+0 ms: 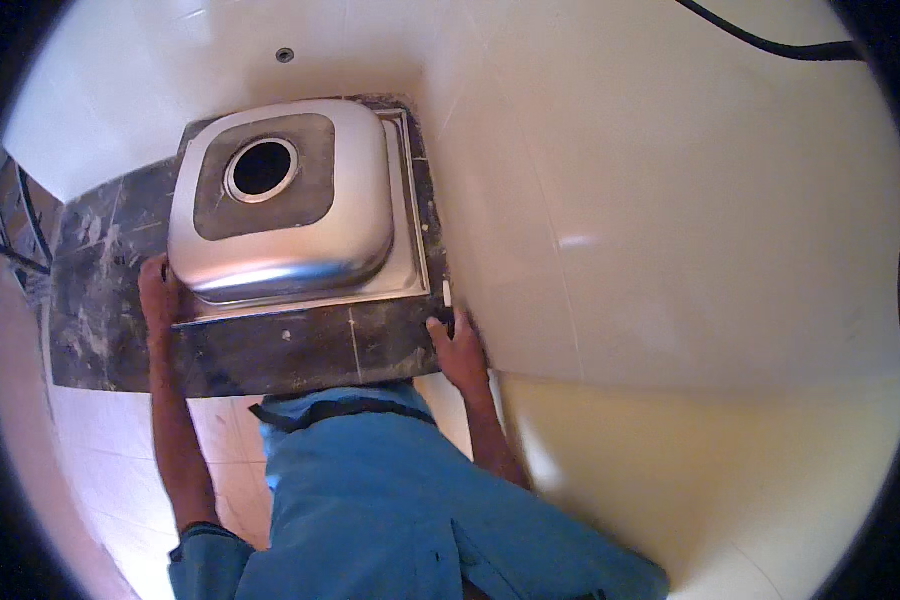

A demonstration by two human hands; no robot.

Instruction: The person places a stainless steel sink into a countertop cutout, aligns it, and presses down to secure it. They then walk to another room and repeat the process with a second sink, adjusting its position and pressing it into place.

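A stainless steel sink [370,235] lies upside down on a dark, dusty countertop [250,360], its round drain hole facing up. My left hand [157,300] is at the sink's near left corner, fingers curled against its rim. My right hand [460,352] rests at the countertop's near right corner, with thumb and forefinger apart; its other fingers are hidden. Just beyond those fingertips is a small white piece [447,293]. Whether the hand touches it, I cannot tell.
Pale walls [590,200] enclose the countertop at the back and right. A small round fitting [285,55] sits in the back wall. A black cable [780,47] hangs at the upper right, and dark bars [25,215] stand at the far left. Light floor tiles [120,450] show below.
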